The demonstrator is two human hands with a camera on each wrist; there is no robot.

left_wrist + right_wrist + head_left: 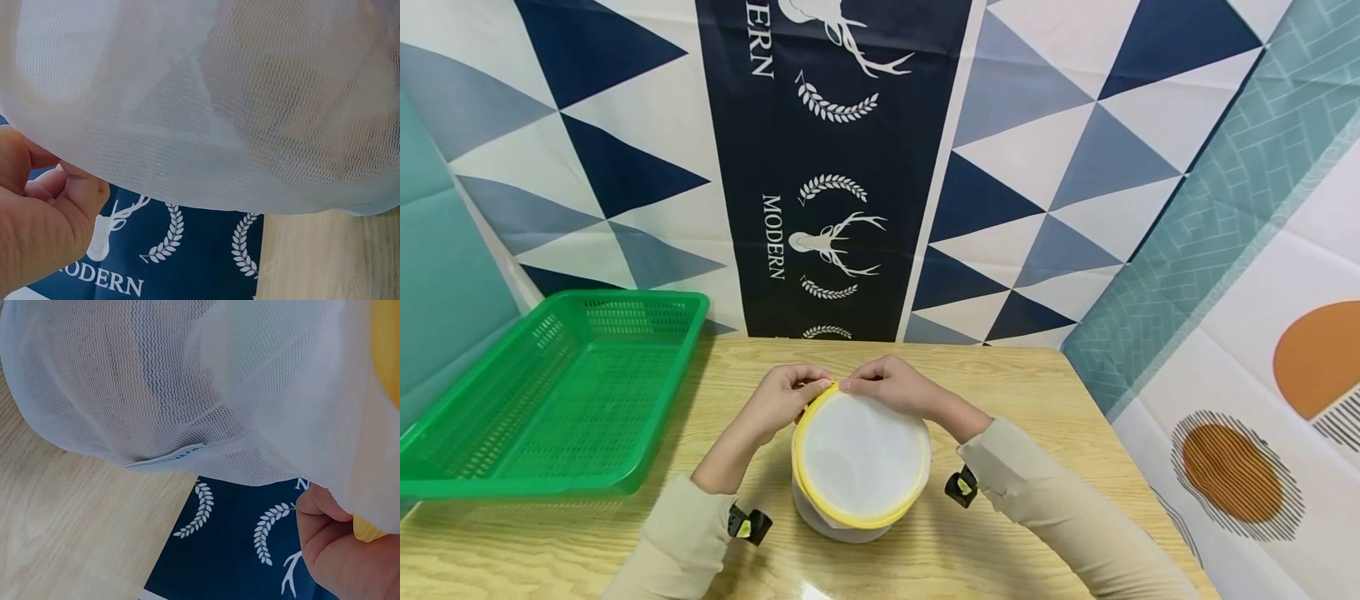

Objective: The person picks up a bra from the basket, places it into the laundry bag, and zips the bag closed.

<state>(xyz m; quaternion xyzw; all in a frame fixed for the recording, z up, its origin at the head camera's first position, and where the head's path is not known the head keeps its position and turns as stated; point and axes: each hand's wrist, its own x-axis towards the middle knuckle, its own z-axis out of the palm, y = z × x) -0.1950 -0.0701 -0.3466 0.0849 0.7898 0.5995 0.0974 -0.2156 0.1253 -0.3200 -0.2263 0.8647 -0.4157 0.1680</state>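
Note:
A round white mesh laundry bag (861, 454) with yellow trim (805, 483) stands on the table, its flat top facing up. At its far rim my left hand (786, 402) pinches the yellow edge between thumb and fingers. Close beside it, my right hand (898, 388) pinches the same rim slightly to the right. From the left wrist, the bag's mesh wall (175, 137) fills the view above my curled fingers (81, 194). In the right wrist view, a bit of yellow trim (369, 530) shows at my thumb, and a small label (172, 454) lies along the bag's lower seam.
A green perforated plastic basket (658, 400) stands on the left of the wooden table (1007, 375). Behind the table hangs a patterned cloth (820, 167), and another printed cloth (1150, 475) borders the right side. Black wrist cameras (749, 525) sit at both cuffs.

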